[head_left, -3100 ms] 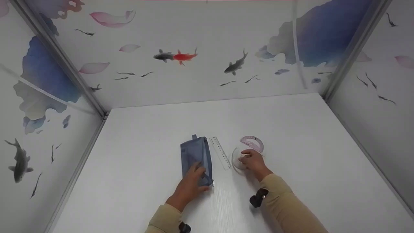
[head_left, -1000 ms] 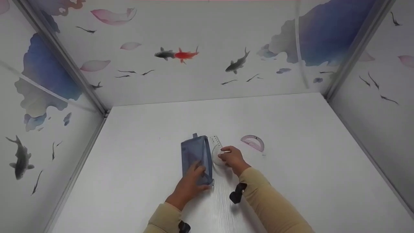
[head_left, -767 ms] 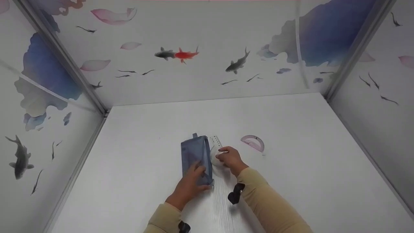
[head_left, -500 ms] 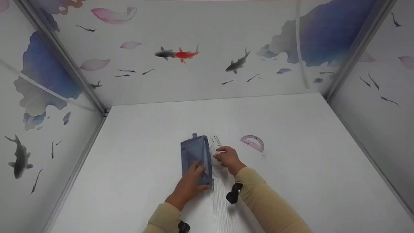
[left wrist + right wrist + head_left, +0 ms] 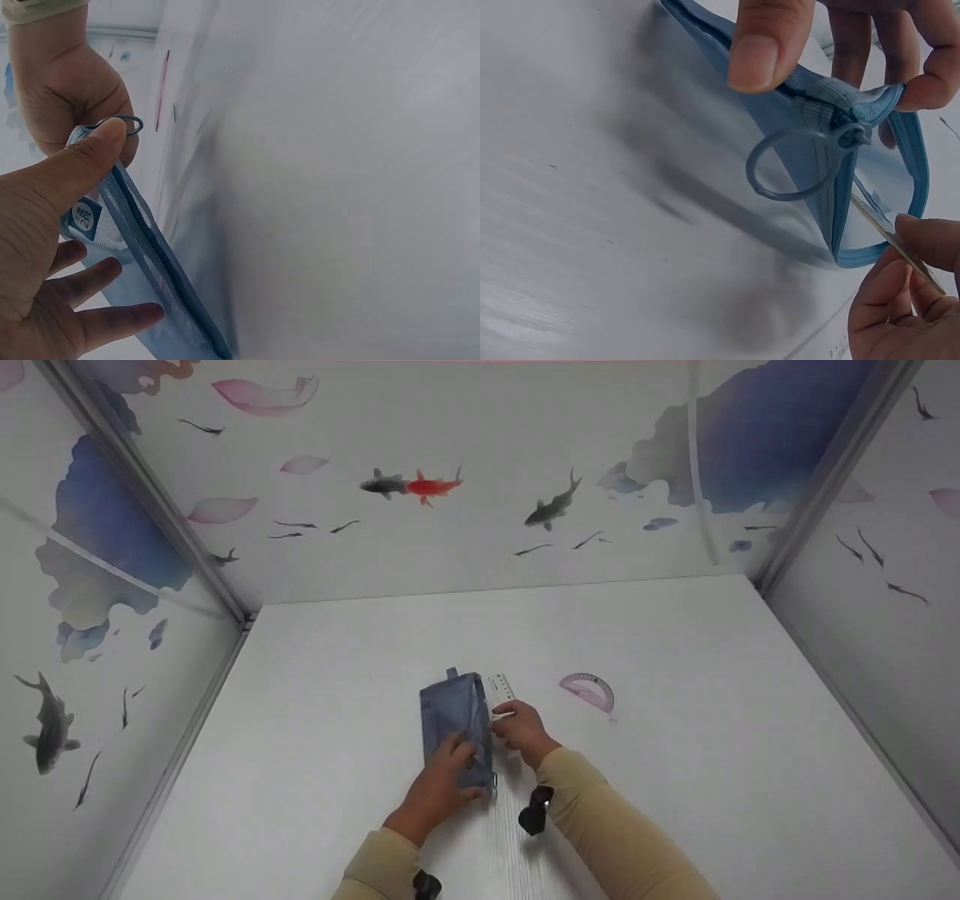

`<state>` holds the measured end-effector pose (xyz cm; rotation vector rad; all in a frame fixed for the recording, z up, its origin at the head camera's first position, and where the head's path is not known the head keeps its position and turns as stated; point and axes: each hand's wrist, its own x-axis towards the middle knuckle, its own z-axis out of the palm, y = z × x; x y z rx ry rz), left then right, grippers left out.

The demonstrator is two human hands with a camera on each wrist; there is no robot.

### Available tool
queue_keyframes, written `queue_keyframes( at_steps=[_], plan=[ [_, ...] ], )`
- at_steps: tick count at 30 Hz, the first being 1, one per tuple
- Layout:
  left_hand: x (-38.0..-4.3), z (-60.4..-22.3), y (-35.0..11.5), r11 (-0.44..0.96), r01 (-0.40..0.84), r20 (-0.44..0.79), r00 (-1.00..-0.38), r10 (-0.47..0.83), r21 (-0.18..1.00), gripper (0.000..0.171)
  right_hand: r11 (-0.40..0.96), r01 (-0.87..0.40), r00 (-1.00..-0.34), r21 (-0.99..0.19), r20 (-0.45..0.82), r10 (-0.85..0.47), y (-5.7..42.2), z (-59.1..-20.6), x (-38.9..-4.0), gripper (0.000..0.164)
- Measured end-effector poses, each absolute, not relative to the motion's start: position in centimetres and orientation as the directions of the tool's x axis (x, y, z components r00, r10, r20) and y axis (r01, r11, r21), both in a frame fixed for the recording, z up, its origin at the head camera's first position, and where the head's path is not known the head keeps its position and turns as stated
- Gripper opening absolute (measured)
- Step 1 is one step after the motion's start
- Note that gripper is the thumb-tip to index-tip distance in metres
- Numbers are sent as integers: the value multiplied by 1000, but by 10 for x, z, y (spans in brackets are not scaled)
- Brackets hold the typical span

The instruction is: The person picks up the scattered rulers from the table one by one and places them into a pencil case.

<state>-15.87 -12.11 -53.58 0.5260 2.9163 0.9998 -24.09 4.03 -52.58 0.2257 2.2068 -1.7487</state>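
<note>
Apparently the thin, pale, flat plastic piece [image 5: 885,232] has its tip at the open mouth of the blue mesh zip pouch [image 5: 446,709], R hand [image 5: 523,733] pinching it. L hand [image 5: 439,784] pinches pouch's end; if that slackens, mouth prob. closes & piece snags there, poss. dropping onto white counter [image 5: 337,690].

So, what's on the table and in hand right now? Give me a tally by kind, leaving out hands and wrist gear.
Pouch, blue: 1
Ruler, partly covered: 1
Protractor, pink: 1
Thin flat piece pinched in the right hand, seen edge-on: 1
Total: 4
</note>
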Motion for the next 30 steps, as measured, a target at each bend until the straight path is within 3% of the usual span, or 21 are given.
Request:
queue_keyframes(
  at_steps=[30],
  plan=[
    [-160,-534,-123,758,297,94,-949,300,581,55,350,301,-936,-887,-346,-71,31,-525,-239,25]
  ],
)
